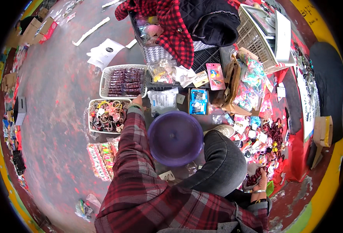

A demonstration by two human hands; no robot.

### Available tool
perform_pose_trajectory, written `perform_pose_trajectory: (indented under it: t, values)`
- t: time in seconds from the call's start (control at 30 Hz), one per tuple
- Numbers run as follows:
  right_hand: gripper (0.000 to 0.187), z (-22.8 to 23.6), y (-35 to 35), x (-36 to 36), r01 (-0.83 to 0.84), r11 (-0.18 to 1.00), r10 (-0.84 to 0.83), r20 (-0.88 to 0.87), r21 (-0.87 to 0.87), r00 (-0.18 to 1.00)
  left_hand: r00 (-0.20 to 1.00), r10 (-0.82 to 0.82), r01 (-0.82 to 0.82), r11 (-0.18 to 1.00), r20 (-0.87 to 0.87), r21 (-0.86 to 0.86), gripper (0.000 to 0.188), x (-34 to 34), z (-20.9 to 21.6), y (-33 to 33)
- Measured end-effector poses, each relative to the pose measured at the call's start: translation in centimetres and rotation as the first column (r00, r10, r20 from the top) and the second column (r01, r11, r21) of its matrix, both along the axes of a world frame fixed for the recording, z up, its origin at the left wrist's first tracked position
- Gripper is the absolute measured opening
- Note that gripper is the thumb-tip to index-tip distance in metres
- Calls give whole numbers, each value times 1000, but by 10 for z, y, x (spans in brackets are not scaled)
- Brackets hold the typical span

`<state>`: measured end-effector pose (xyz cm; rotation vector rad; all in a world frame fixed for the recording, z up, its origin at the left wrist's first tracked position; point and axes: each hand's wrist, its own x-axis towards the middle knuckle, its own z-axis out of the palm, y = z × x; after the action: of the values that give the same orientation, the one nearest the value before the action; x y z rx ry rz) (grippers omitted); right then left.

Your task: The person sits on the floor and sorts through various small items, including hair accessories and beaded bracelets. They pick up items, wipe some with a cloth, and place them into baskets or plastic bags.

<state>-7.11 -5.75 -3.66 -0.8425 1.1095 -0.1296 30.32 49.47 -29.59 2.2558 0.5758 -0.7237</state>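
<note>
My left hand (137, 101) is closed at the near right corner of a white basket (102, 86) holding rows of dark red wrapped packets. Right below stands a second white basket (90, 126), heaped with mixed hair ties. Its rim is close to my left wrist. Off to the lower right, my right hand (262, 181) is closed at dark red beads (253, 179) at the near edge of a heap of small trinkets (253, 143). Its fingers are partly hidden. A purple basin (175, 138) with nothing visible in it stands between my left arm and my bent knee.
A plaid jacket (175, 35) drapes over a crate at the back. Beyond the heap, a pale crate (253, 39) holds flat boards. Bagged goods (249, 81), a blue packet box (198, 101) and a white pouch (163, 101) lie ahead. Striped packages (99, 159) lie left of my arm.
</note>
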Motion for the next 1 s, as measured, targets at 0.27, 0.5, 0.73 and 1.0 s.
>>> perform_pose_trajectory:
  t: [0.27, 0.5, 0.73, 1.0]
  values:
    - [29, 13, 9, -7, 32, 999, -32, -19, -14, 999, 932, -309, 241, 919, 191, 312, 41, 11, -10, -21]
    - [29, 5, 4, -3, 21, 1000, -21, -48, -1, 999, 966, -103, 11, 933, 237, 361, 56, 68, -10, 4]
    - [29, 0, 5, 5, 0, 1000, 0, -12, 3, 1000, 878, -291, 8, 802, 380, 598, 52, 61, 47, 35]
    - [30, 16, -14, 2, 12, 1000, -13, 99, 5, 995, 646, 99, -224, 972, 757, 64, 36, -46, 98, 69]
